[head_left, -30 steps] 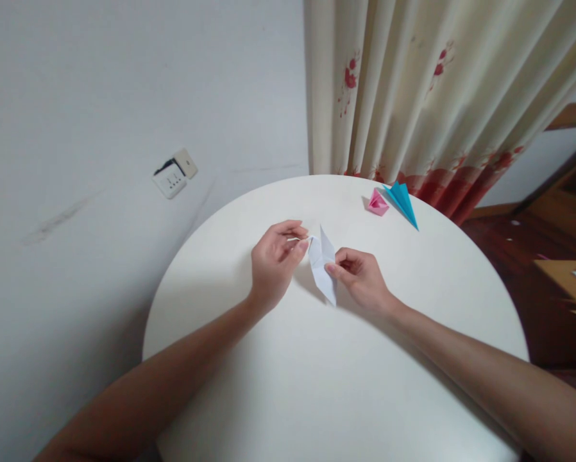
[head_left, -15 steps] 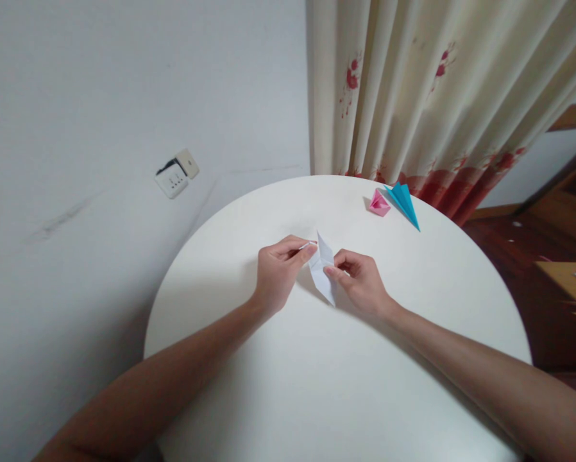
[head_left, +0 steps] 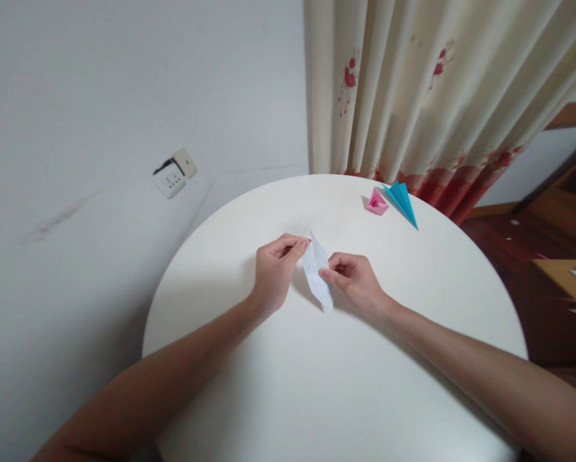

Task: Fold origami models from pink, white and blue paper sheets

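Both hands pinch the white folded paper above the worktop, left hand and right hand seemingly creasing, best kept edges aligned.

A room in a home

We see a floral curtain upper right, a wall socket at left, a round white table, wooden flooring.

Both forearms cut off at bottom edge; white folded paper partly hidden behind fingertips; folds too small to tell.
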